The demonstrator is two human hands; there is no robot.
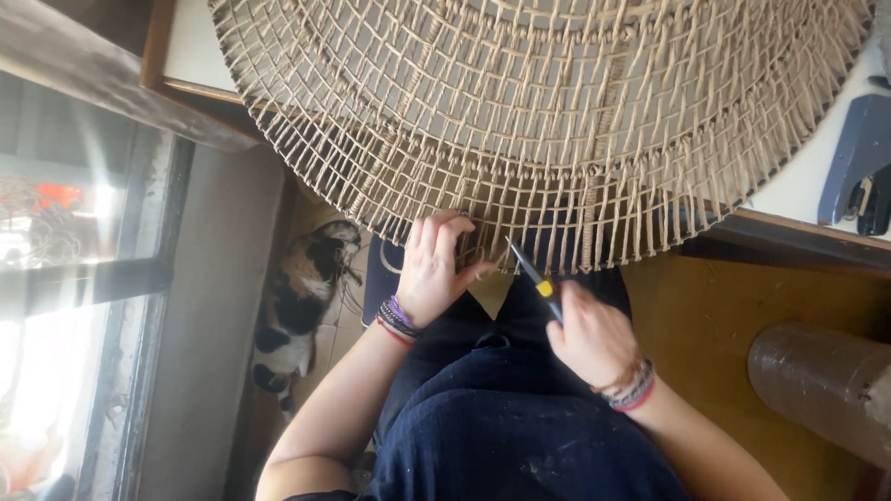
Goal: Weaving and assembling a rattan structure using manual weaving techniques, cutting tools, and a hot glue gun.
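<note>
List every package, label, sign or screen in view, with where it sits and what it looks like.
None in view: no package, label, sign or screen shows.
What is there: a round woven wicker piece on the table edge, the left hand on its rim, the right hand holding a thin tool with a yellow band, a grey stapler-like tool at the right, and a calico cat on the floor.
</note>
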